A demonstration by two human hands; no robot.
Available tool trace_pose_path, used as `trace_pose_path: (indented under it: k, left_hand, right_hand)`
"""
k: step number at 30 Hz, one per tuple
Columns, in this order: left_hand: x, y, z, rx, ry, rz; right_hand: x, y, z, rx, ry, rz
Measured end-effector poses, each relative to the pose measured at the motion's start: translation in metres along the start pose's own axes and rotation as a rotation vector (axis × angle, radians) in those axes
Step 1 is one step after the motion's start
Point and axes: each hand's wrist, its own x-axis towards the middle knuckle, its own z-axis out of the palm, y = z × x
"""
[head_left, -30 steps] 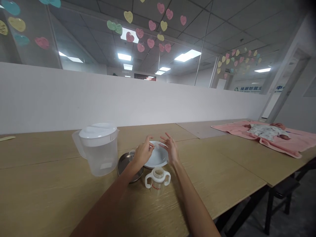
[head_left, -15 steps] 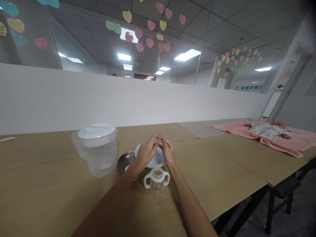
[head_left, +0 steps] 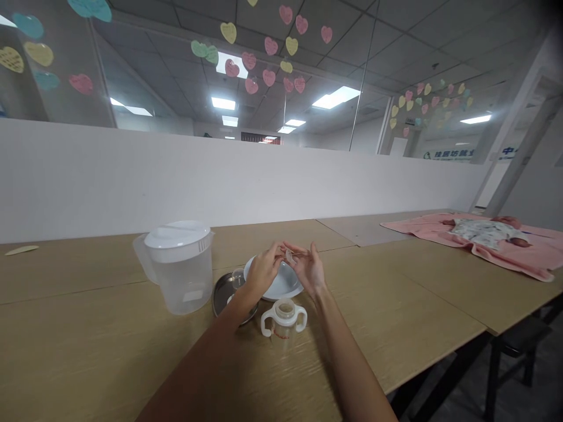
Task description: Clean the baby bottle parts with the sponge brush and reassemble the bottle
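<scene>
Above a white bowl (head_left: 284,285), my left hand (head_left: 265,266) pinches a small clear piece (head_left: 288,255), perhaps a bottle nipple; its exact shape is too small to tell. My right hand (head_left: 309,269) is beside it, palm turned up and fingers spread, touching or nearly touching the piece. Just below my hands stands a clear bottle (head_left: 284,322) with a white two-handled collar and an open top. Left of the bowl lies a dark metal tray (head_left: 221,293), partly hidden by my left forearm, with a clear round cap (head_left: 238,278) on it.
A lidded clear pitcher (head_left: 187,281) stands left of the tray. On the far right of the wooden table (head_left: 396,310), a baby-like figure (head_left: 479,232) in patterned clothing lies on a pink cloth (head_left: 519,261). A white wall runs behind; a dark stool (head_left: 512,340) is at lower right.
My right hand has opened, its fingers spreading and its palm turning up, and has moved slightly right. The small clear piece shows more plainly between my hands. The view has shifted slightly.
</scene>
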Motion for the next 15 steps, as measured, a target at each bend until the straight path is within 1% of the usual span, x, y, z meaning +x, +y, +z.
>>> trace_pose_path:
  k: [5,11,13,15]
  left_hand:
    - [0.0,0.003,-0.003,-0.009,0.022,0.024]
    - [-0.002,0.011,-0.003,0.072,-0.017,0.058]
    - [-0.002,0.011,-0.002,0.06,-0.022,0.067]
    - [-0.002,0.011,-0.002,0.04,-0.024,0.078]
  right_hand:
    - [0.002,0.006,0.002,0.043,-0.039,-0.016]
    - [0.007,0.017,0.001,0.003,0.084,-0.107]
    - [0.008,0.022,-0.002,-0.059,0.135,-0.165]
    - [0.009,0.026,-0.005,-0.184,0.208,-0.23]
